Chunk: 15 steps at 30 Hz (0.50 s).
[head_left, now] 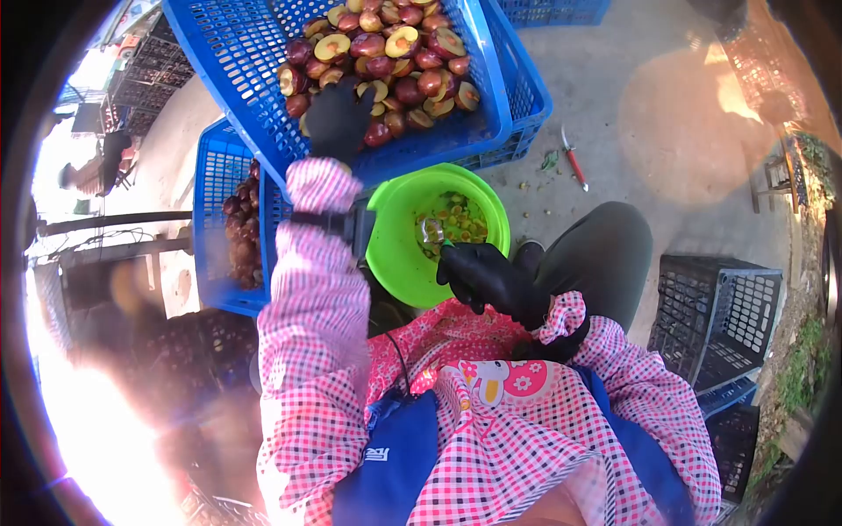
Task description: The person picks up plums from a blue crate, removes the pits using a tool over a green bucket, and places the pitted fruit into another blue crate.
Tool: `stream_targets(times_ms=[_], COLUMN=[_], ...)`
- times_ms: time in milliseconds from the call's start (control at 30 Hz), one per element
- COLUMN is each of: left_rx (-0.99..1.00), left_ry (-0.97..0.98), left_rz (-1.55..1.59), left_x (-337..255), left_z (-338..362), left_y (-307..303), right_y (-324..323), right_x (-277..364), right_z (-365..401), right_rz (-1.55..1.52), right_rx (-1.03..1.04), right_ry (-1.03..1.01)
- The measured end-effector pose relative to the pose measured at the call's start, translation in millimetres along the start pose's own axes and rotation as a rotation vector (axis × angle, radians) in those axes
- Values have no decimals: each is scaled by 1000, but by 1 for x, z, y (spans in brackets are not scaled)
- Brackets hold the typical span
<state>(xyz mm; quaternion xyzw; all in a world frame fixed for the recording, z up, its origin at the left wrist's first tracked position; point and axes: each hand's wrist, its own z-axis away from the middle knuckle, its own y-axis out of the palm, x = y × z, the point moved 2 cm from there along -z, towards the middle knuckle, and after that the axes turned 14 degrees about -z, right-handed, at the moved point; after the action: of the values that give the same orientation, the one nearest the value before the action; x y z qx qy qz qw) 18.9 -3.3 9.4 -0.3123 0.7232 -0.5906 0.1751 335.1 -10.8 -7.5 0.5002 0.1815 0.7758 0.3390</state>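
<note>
My left hand, in a black glove, reaches into a blue crate of plums at the top. It touches the edge of the pile of halved plums; its fingers are dark and blurred. Over the green basin is my right hand, also black-gloved, closed around a small tool with a green handle and a metal end. Pits and plum scraps lie at the bottom of the basin.
Another blue crate with dark plums stands at the left. A red-handled knife lies on the concrete floor. Black crates stand at the right. My bent knee is right of the basin.
</note>
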Motion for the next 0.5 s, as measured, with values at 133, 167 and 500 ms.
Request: stream_targets(times_ms=[133, 167, 500], left_rx=[41, 42, 551], left_ry=[-92, -88, -338], left_rz=[-139, -141, 1364], left_x=[-16, -16, -38], left_z=[-19, -18, 115], left_y=[49, 50, -49], right_y=[-2, -3, -4], right_x=[4, 5, 12], right_z=[-1, -1, 5], right_rz=[-23, -16, 257], right_rx=[-34, -34, -341], right_ry=[41, 42, -378])
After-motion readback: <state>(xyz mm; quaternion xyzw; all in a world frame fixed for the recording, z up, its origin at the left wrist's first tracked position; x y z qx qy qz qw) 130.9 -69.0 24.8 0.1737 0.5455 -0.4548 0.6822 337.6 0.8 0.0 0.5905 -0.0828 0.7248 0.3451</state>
